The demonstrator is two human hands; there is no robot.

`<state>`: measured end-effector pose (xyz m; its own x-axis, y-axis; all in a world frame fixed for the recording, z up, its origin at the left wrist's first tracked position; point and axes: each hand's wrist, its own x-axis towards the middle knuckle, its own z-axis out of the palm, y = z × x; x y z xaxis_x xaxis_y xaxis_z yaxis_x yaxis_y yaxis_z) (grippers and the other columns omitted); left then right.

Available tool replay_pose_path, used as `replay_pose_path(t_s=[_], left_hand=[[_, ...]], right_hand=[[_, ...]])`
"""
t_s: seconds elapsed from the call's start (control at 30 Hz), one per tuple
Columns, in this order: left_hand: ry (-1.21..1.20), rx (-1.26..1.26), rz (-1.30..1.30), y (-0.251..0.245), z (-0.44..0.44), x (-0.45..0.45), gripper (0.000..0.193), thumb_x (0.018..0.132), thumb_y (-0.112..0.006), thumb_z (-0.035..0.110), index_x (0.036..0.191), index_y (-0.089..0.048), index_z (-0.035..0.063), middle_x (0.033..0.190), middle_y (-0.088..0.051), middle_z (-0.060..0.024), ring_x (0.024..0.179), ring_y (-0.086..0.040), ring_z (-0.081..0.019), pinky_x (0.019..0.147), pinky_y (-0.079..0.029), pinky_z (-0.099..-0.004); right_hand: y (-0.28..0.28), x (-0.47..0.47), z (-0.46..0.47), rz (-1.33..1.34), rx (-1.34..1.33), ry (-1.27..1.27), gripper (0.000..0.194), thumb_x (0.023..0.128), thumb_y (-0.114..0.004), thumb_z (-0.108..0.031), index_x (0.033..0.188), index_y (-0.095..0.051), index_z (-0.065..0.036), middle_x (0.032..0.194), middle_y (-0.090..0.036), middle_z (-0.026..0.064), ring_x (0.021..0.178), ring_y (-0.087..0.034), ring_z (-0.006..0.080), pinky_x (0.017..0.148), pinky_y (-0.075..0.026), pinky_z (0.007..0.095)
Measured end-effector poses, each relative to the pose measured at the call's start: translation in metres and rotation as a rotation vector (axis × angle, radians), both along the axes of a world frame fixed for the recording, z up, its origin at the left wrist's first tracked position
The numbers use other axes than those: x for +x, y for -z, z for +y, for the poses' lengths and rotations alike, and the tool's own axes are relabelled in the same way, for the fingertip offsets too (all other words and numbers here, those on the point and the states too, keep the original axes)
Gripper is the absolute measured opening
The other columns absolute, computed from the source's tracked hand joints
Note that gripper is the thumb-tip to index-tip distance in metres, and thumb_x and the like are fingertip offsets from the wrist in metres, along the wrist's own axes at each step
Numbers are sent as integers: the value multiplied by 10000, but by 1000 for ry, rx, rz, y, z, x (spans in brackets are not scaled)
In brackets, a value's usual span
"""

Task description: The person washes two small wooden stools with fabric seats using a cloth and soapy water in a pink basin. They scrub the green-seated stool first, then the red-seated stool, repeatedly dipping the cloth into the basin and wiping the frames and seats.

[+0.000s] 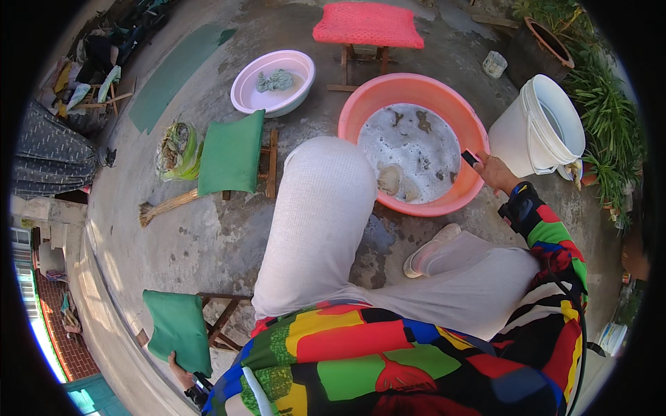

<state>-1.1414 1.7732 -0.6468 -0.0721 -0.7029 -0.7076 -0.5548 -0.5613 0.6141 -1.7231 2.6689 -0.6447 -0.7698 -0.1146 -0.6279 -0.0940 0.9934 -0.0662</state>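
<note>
My right hand (494, 170) is at the right rim of a large orange plastic basin (416, 209). It holds a small dark rectangular object (471, 158), too small to identify, over the basin's inner wall. Sudsy water (411, 140) fills the basin's bottom, and a wet beige cloth (391, 179) lies partly under it, with darker cloth bits showing through the foam. At lower left, my left hand (180, 370) grips the edge of the green fabric seat of a folding stool (177, 330). My sleeve hides part of that stool's wooden frame.
A white bucket (525, 130) stands right of the basin. Beyond are a pink basin (242, 86) with a wet cloth (276, 80) and a stool with a pink cover (367, 25). Another green stool (231, 153), a straw broom (169, 206) and a bag of greens (179, 151) sit left.
</note>
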Motion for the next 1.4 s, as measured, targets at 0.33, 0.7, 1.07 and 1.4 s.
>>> replay_pose_path(t_s=[0.33,0.7,1.07,1.4], left_hand=[[255,-201,373,-159,105,-179,450,908,-660,336,1247,-577,52,1201,-657,-106,999,-661,-217,782,-565,-334],[745,-885,837,-319,172,-394,580,888,-636,230,1415,-477,46,1336,-585,-164,1152,-598,-281,955,-503,-423],[1317,-25,845,-399,387,-646,545,899,-741,260,1341,-560,-1,1199,-672,-172,1003,-702,-282,878,-601,-400],[2093,141,904,-239,569,-752,401,909,-711,169,1234,-615,-46,1018,-730,-125,787,-742,-170,712,-641,-306]], right_hand=[[-1,13,23,115,-117,144,319,994,-458,-210,1183,-603,3,1073,-582,231,882,-697,374,717,-591,447],[-36,3,12,203,-211,369,362,1036,-394,-191,1097,-660,48,1070,-582,244,691,-733,328,552,-627,381],[-125,-4,-15,514,-173,297,356,1012,-474,-217,1114,-718,21,1102,-626,287,974,-716,390,849,-586,472],[-107,4,6,253,50,513,390,956,-509,-260,1064,-752,25,1052,-746,216,1007,-727,351,880,-558,467]])
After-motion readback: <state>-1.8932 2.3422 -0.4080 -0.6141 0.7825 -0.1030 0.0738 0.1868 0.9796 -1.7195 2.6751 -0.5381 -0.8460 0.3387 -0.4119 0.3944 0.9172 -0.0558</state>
